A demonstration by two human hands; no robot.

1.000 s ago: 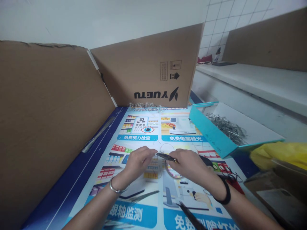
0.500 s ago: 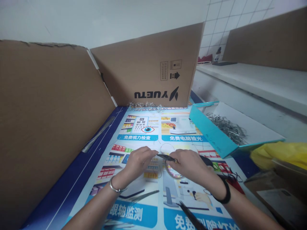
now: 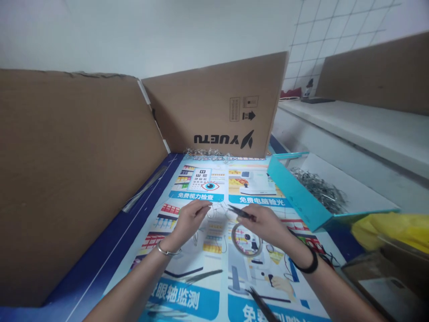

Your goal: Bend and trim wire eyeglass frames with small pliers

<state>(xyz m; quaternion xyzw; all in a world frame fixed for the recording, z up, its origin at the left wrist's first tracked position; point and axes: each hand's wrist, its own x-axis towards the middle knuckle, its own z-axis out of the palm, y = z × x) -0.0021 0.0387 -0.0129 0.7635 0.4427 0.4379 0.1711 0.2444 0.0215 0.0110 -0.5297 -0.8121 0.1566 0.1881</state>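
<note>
My left hand (image 3: 191, 219), with a silver bangle at the wrist, is pinched on a thin wire (image 3: 217, 208) that runs toward my right hand. My right hand (image 3: 264, 223), a black band on its wrist, is closed on a dark slim tool (image 3: 239, 212) whose tip points left at the wire. Both hands hover just above a printed poster mat (image 3: 201, 295). A thin ring (image 3: 235, 235) lies on the mat under the right hand.
Cardboard walls stand at the left (image 3: 67, 170) and the back (image 3: 214, 107). A teal box lid (image 3: 295, 192) at the right holds a heap of grey metal pieces (image 3: 318, 190). A yellow bag (image 3: 392, 223) lies beyond it. Another dark tool (image 3: 264, 306) and tweezers (image 3: 201, 275) lie near me.
My hands have drawn a little apart and moved farther from me. The ring under the right hand now shows more fully. The view has tilted slightly.
</note>
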